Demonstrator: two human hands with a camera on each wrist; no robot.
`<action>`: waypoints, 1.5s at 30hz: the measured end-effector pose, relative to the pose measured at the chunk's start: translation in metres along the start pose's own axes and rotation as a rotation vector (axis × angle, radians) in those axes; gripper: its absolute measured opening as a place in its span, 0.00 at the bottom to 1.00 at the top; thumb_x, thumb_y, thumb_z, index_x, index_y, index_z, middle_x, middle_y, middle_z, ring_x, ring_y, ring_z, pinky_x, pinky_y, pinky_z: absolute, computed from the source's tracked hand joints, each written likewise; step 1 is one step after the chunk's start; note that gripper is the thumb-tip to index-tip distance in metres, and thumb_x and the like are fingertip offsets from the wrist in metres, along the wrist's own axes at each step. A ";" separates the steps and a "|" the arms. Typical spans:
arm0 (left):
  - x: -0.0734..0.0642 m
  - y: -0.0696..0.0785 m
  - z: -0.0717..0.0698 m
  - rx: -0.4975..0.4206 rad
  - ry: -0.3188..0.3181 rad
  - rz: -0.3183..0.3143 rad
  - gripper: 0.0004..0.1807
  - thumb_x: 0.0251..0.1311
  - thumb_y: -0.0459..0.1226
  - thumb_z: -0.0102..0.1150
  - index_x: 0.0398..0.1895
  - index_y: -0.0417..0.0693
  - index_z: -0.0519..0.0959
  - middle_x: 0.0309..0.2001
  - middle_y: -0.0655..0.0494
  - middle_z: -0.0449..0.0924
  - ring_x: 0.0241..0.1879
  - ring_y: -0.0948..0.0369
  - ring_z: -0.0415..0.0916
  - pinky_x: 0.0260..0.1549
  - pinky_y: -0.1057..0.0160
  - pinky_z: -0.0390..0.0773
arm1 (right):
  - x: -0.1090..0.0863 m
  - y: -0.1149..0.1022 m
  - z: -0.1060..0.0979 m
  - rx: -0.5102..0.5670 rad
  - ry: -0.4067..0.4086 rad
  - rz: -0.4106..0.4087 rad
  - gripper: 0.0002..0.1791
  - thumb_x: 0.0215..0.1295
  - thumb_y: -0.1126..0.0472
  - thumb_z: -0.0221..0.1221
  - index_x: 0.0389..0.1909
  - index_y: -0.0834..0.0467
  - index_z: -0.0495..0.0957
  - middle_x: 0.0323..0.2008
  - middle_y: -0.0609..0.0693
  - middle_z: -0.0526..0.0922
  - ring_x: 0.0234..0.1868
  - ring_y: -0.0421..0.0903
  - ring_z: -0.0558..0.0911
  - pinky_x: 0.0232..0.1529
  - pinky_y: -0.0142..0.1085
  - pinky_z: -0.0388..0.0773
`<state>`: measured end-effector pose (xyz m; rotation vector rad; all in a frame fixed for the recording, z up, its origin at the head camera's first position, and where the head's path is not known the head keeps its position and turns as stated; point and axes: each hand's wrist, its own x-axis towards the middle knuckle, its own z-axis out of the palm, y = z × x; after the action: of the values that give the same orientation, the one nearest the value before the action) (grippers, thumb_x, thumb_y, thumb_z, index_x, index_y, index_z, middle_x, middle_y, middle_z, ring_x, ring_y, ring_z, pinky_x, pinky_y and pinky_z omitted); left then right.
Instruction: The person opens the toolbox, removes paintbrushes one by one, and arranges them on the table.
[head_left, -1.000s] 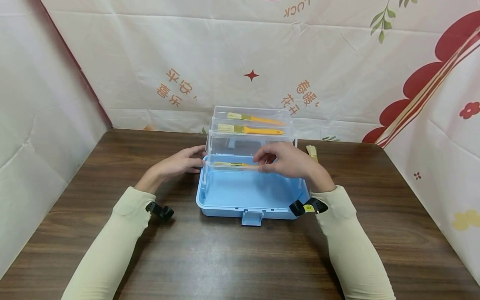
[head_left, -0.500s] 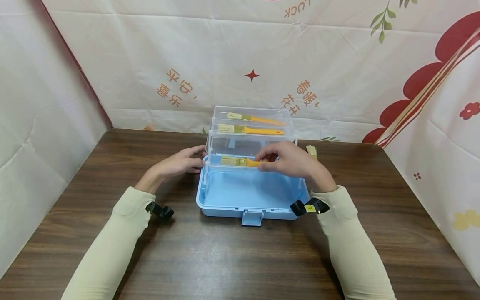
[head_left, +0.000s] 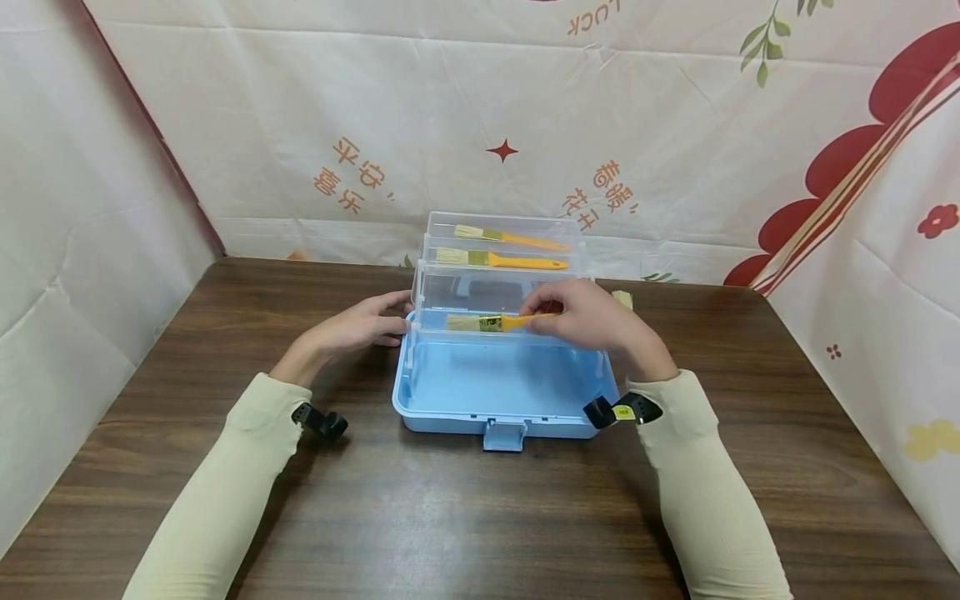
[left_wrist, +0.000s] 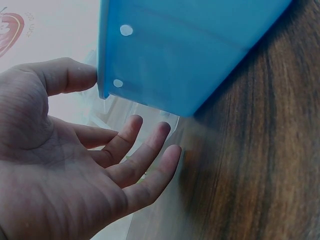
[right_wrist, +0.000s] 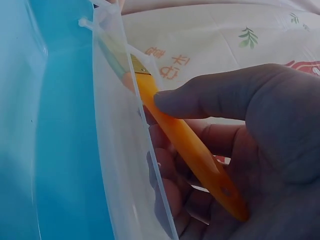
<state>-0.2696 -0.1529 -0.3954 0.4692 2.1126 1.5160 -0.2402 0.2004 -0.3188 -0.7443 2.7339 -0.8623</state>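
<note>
A light-blue box [head_left: 495,379] stands open on the table, with stepped clear plastic trays raised at its back. My right hand [head_left: 588,317] pinches the orange handle [right_wrist: 182,135] of a flat paintbrush [head_left: 491,322] between thumb and fingers. The brush's bristle end points left and overlaps the lowest clear tray [right_wrist: 122,145] in the head view. My left hand [head_left: 360,323] is at the box's left back corner. Its thumb [left_wrist: 75,76] touches the blue rim, while the other fingers are spread loosely beside the box wall. Two more paintbrushes lie in the upper trays, the nearer one [head_left: 502,259] wider.
Behind my right hand another brush's bristles [head_left: 622,297] show on the table. The box's latch [head_left: 503,436] hangs down at the front. A printed cloth [head_left: 450,100] rises behind the brown wooden table [head_left: 420,525].
The paintbrush in my right hand has rolled from edge-on to showing its flat side and shifted slightly right. My right hand has moved a little right too. The left hand stays put.
</note>
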 end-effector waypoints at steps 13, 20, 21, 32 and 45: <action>-0.001 0.001 0.000 0.001 0.003 -0.016 0.44 0.77 0.35 0.53 0.89 0.35 0.46 0.78 0.32 0.62 0.73 0.40 0.68 0.74 0.39 0.72 | -0.009 0.007 -0.019 0.069 0.029 0.038 0.10 0.79 0.62 0.64 0.52 0.58 0.91 0.49 0.53 0.88 0.46 0.54 0.79 0.48 0.46 0.77; 0.001 0.000 0.000 -0.010 -0.002 -0.007 0.43 0.78 0.35 0.53 0.89 0.34 0.46 0.78 0.32 0.62 0.73 0.40 0.68 0.74 0.39 0.72 | -0.013 0.014 -0.027 0.111 0.047 0.037 0.13 0.80 0.60 0.64 0.57 0.60 0.91 0.52 0.55 0.89 0.48 0.55 0.78 0.46 0.41 0.77; 0.001 0.000 0.000 -0.010 -0.003 -0.007 0.44 0.78 0.35 0.53 0.89 0.34 0.46 0.78 0.32 0.62 0.73 0.40 0.68 0.74 0.39 0.72 | -0.013 0.015 -0.027 0.122 0.045 0.034 0.13 0.80 0.60 0.64 0.57 0.60 0.91 0.53 0.56 0.89 0.48 0.55 0.78 0.46 0.41 0.77; 0.000 -0.001 -0.001 0.004 -0.004 -0.001 0.43 0.78 0.36 0.53 0.89 0.34 0.46 0.79 0.32 0.61 0.73 0.40 0.68 0.73 0.39 0.72 | -0.021 0.019 -0.035 0.225 0.048 0.107 0.15 0.81 0.55 0.65 0.58 0.58 0.91 0.58 0.54 0.87 0.53 0.57 0.78 0.51 0.41 0.80; 0.000 -0.001 -0.001 0.006 -0.006 -0.001 0.44 0.78 0.36 0.53 0.89 0.35 0.46 0.79 0.32 0.61 0.74 0.39 0.68 0.73 0.39 0.72 | -0.033 0.032 -0.052 0.266 0.105 0.079 0.20 0.85 0.55 0.60 0.66 0.63 0.85 0.39 0.58 0.80 0.36 0.55 0.77 0.29 0.34 0.72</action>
<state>-0.2704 -0.1533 -0.3960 0.4741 2.1125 1.5061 -0.2409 0.2655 -0.2943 -0.5496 2.6397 -1.2463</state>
